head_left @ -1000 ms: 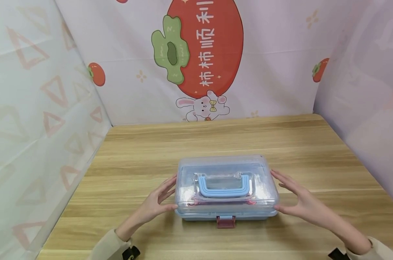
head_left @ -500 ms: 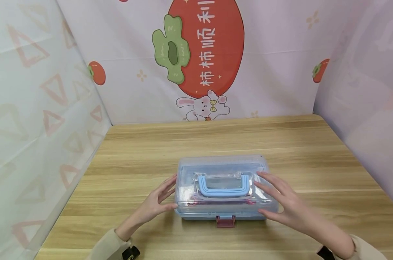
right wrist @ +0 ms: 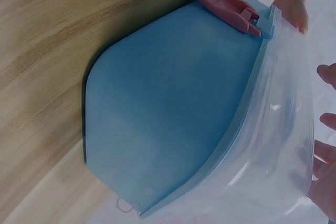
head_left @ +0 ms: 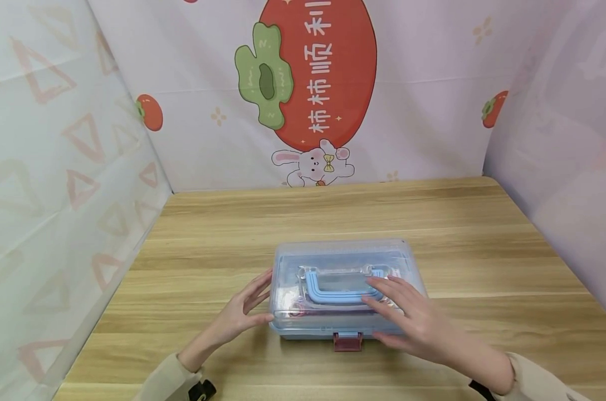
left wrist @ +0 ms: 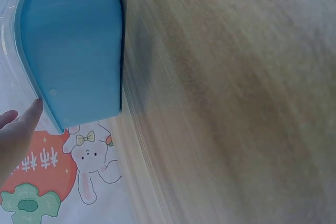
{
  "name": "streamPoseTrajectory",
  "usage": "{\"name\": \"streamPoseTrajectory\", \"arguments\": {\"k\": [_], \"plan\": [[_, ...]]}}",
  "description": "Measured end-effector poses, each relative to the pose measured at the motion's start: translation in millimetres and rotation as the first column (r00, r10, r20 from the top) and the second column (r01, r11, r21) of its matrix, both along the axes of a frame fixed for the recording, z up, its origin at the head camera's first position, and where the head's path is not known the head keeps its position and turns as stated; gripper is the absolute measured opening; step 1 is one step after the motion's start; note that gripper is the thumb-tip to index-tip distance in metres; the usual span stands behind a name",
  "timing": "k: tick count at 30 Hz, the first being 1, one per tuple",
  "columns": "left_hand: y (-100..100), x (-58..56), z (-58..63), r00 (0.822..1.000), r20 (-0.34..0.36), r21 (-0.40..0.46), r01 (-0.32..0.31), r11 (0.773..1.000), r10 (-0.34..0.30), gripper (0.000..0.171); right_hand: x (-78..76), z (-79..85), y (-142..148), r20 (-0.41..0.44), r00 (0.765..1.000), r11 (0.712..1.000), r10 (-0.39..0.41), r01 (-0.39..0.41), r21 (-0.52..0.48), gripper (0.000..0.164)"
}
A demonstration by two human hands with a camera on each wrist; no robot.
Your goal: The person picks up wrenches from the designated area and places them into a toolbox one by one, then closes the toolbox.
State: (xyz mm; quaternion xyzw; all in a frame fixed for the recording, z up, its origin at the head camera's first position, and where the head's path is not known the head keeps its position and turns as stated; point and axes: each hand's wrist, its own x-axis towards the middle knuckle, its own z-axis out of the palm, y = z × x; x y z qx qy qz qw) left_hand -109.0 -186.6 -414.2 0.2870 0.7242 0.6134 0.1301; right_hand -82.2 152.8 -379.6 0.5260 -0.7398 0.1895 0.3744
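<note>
A plastic storage box with a clear lid [head_left: 328, 253] and a light blue base [head_left: 308, 335] stands on the table. On its lid lies a blue carrying handle [head_left: 328, 298]. The reddish-pink latch [head_left: 347, 342] at the front is flipped outward. My left hand [head_left: 233, 318] rests against the box's left end, thumb near the front corner; in the left wrist view a fingertip meets the rim of the blue base [left wrist: 79, 51]. My right hand [head_left: 423, 328] is spread over the right part of the lid, its fingertips overlapping the handle's right side. In the right wrist view the latch [right wrist: 228, 9] stands away from the lid.
The wooden table [head_left: 223, 223] extends around the box. Behind it hangs a printed cloth [head_left: 192, 150] with a large persimmon and a rabbit. Patterned cloth also screens the left side [head_left: 57, 223] and the right side [head_left: 558, 139].
My right hand has left the box's right end and moved left over the lid to the handle's right side. The left hand and the box have stayed in place.
</note>
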Motion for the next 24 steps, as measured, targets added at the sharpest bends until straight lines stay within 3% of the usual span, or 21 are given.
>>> {"name": "streamPoseTrajectory", "arguments": {"k": [6, 15, 24], "plan": [[0.1, -0.5, -0.8, 1.000, 0.002, 0.003, -0.001, 1.000, 0.001, 0.073, 3.2, -3.1, -9.5, -0.078, 0.997, 0.998, -0.001, 0.006, 0.061, 0.040], [-0.5, -0.6, -0.7, 1.000, 0.001, -0.009, 0.003, 1.000, -0.003, 0.073, 1.4, -9.7, -19.1, -0.216, 0.973, 0.986, 0.084, -0.050, 0.158, 0.033], [-0.6, 0.0, -1.6, 1.000, 0.006, -0.002, 0.017, 1.000, -0.017, 0.072, 2.3, -21.2, -17.8, -0.260, 0.965, 0.970, 0.046, 0.019, 0.243, 0.031]]}}
